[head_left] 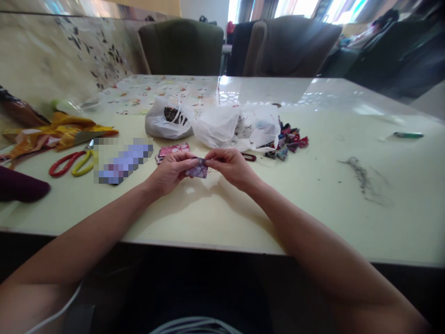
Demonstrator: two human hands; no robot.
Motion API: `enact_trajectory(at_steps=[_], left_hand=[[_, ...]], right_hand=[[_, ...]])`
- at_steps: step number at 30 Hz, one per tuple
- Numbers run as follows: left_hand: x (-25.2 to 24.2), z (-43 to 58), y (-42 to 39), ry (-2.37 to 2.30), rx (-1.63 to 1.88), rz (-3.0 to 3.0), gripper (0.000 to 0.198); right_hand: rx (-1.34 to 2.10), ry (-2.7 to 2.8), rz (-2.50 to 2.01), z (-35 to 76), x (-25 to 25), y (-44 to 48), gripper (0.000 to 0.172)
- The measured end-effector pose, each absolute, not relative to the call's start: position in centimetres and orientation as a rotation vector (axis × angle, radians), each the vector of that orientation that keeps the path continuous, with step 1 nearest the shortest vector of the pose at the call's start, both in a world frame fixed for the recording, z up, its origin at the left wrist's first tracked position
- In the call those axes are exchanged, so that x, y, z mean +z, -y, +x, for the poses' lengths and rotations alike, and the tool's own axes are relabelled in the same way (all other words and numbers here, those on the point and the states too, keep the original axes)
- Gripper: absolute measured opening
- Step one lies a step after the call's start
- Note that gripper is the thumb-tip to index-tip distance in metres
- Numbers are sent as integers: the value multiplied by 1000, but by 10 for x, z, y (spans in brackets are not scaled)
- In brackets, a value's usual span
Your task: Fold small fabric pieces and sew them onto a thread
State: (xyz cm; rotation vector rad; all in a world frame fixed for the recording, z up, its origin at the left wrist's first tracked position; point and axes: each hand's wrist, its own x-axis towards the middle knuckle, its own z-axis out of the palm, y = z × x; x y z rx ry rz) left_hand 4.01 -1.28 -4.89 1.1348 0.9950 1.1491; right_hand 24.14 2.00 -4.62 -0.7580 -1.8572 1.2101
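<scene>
A small purple patterned piece of fabric (197,170) is held up between my two hands, just above the table. My left hand (171,171) pinches its left side between thumb and fingers. At its upper right corner, the fingertips of my right hand (231,168) are closed on the edge; whether they also hold a needle or thread is too small to tell. Behind my left hand lie pink and white patterned fabric pieces (174,150). A dark red, narrow loop-shaped tool (249,157) lies beyond my right hand, partly hidden by it.
White plastic bags (222,127) stand mid-table, with small fabric bundles (292,139) beside them. Scissors with red and yellow handles (81,162), a blurred-out phone-like item (127,162) and yellow cloth (66,130) lie left. Loose threads (361,174) and a green pen-like item (408,135) lie right.
</scene>
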Motion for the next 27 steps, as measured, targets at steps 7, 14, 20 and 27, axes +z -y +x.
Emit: enact_trajectory(at_steps=[7,14,20,27], left_hand=[[-46,44,16,-1014,1117,1188,23],[-46,49,19,-1034,1168,1266,29],[-46,51,22,-1081,1173,1388,32],[-49,53,23,-1201,1157,1518,30]], right_hand=[[1075,1857,-832,237,-48,-15,17],[852,1895,-911,233,-45,-5,9],[643,2027,-830,232,-45,-1,3],[155,2322,-858,231,-49,-2,19]])
